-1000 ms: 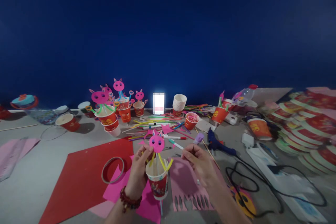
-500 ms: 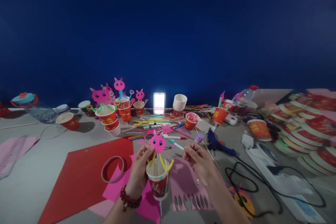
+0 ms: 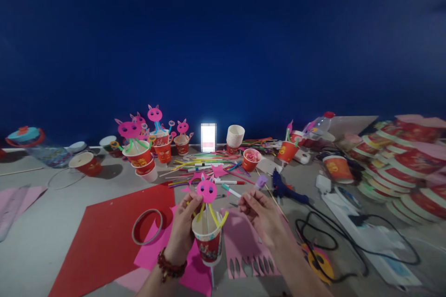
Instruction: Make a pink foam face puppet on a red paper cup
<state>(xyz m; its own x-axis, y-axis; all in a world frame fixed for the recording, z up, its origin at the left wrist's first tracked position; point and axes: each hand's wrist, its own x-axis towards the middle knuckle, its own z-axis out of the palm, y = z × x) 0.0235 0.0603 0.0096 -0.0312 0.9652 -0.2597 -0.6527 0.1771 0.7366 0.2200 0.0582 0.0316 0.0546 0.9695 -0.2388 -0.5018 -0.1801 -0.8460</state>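
A paper cup puppet (image 3: 208, 246) is before me: a red and white cup with a stick below it. From the cup rises a pink bunny-eared head (image 3: 206, 190) with dark eyes, and a yellow pipe cleaner (image 3: 222, 222) bends out on the right. My left hand (image 3: 181, 222) lies along the cup's left side, thumb and fingers pinched on the yellow pipe cleaner arm beside the head. To the right of the puppet, apart from it, my right hand (image 3: 259, 213) has its fingertips pressed together; anything between them is too small to make out.
A red sheet (image 3: 104, 236) and a tape ring (image 3: 138, 232) lie left. Pink foam with cut-out slots (image 3: 240, 241) is under my right hand. A blue glue gun (image 3: 284, 188), black cables (image 3: 317, 222) and stacked cups (image 3: 404, 162) are right; finished puppets (image 3: 137, 148) stand behind.
The view has shifted slightly, so most things sit a little further left. My left hand keeps its hold on the puppet. The right fingers stay pinched and have hardly moved.
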